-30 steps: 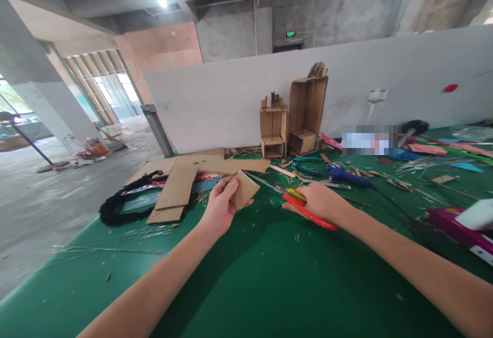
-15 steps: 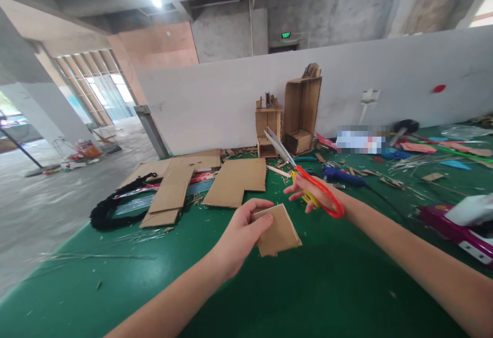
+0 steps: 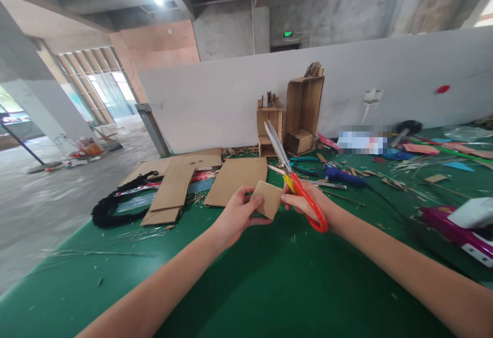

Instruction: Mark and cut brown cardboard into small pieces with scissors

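A small piece of cardboard (image 3: 268, 201) is pinched in my left hand (image 3: 239, 216), thumb on its near face. My right hand (image 3: 306, 202) keeps a pair of scissors (image 3: 280, 149) with red and yellow handles hooked on it, the blades pointing up and away. The right fingertips reach the cardboard piece's right edge; I cannot tell how firmly they grip it. Beyond my hands lie a larger flat cardboard sheet (image 3: 236, 179) and cardboard strips (image 3: 172, 186). Two cardboard box structures, a small one (image 3: 270, 127) and a taller one (image 3: 304, 114), stand against the white partition.
A blue glue gun (image 3: 344, 175) with a cable lies right of my hands, near pliers (image 3: 302, 166). A magenta power strip (image 3: 442, 227) sits at the far right. Black fuzzy material (image 3: 102, 209) lies at the left. Scraps cover the back of the green table (image 3: 246, 286).
My left hand has raised the cardboard piece and turned it. My right hand has moved left and down to it, the scissors still hanging on the hand.
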{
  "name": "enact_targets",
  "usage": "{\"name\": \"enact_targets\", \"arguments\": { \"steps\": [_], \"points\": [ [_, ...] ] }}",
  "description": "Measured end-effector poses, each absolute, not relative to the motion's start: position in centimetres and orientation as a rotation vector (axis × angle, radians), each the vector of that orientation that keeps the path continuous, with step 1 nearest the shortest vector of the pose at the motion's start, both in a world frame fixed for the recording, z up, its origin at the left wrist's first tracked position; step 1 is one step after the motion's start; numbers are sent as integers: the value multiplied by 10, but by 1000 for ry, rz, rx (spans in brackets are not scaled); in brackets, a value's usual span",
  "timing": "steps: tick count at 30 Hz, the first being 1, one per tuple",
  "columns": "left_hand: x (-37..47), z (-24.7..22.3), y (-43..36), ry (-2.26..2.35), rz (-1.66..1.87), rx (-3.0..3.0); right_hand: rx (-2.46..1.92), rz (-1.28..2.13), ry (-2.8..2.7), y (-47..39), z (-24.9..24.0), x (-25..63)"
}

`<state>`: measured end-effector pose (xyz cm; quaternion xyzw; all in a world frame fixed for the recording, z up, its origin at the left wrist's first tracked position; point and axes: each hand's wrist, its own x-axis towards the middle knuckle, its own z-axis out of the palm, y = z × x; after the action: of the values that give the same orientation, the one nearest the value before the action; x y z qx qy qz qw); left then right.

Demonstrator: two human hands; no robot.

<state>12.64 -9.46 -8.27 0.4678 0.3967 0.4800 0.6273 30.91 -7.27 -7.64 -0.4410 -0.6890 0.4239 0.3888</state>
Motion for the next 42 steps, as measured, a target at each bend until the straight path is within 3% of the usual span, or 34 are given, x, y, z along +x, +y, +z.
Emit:
{"name": "enact_targets", "arguments": {
  "steps": [10,23,42],
  "points": [
    [129,-87,-100,800,1020,1174,-1107,1083,-1732,-73,-79,306],
    [100,-70,-81,838,1497,1175,-1353,675,-2414,-74,-57,347],
    [85,-62,-80,1063,1165,1518,-1337,376,-2486,-60,-72,351]
  ]
}}
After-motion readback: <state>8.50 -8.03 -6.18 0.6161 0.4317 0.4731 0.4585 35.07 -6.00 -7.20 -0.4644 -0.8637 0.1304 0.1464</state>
